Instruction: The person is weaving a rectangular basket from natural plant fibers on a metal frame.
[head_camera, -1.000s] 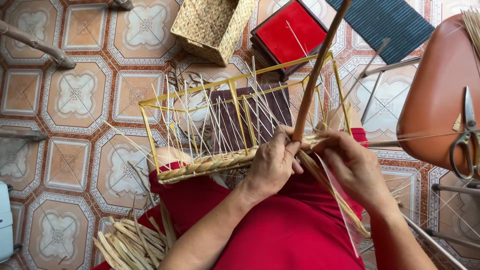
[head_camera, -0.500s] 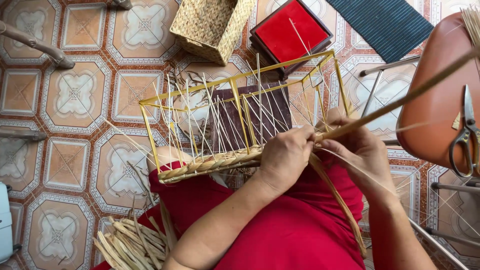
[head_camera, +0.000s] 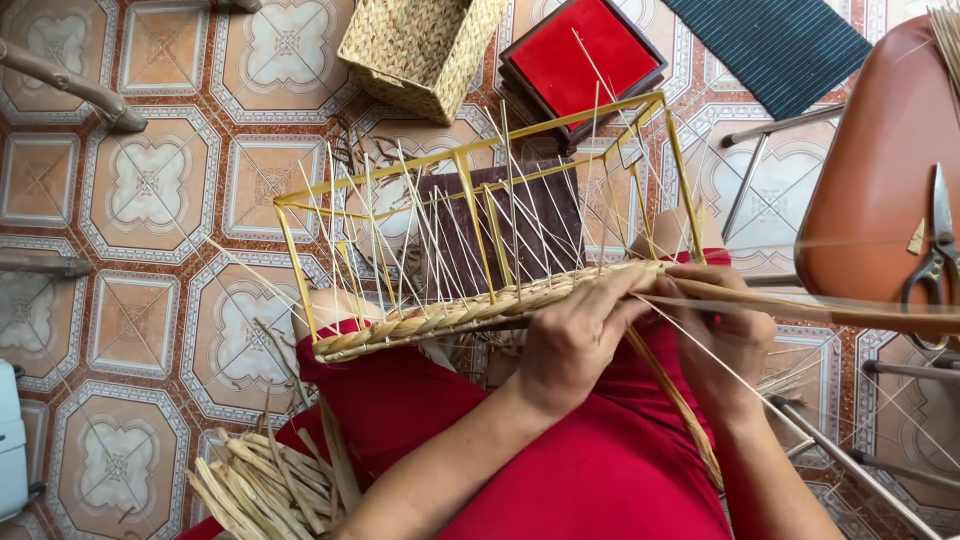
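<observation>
2 hands (head_camera: 570, 340), 1 wire frame (head_camera: 470, 160) (1 scissors (head_camera: 935, 255))

It looked like a home turned to basket-making, its floor laid with ornate patterned tiles in terracotta, cream and pale green (head_camera: 150, 190) of the kind found in a house rather than a factory. Craft goods lay all about: a finished rectangular woven straw basket (head_camera: 420, 45), a bundle of cut flat straw strips (head_camera: 265, 490), a half-woven basket on a yellow wire frame (head_camera: 470, 210) and a pair of metal scissors (head_camera: 935, 250) lying on a brown moulded plastic chair seat (head_camera: 870, 170). A square red-topped box with a dark rim (head_camera: 585, 55) and a dark blue striped mat (head_camera: 770, 45) lay on the tiles too.
</observation>
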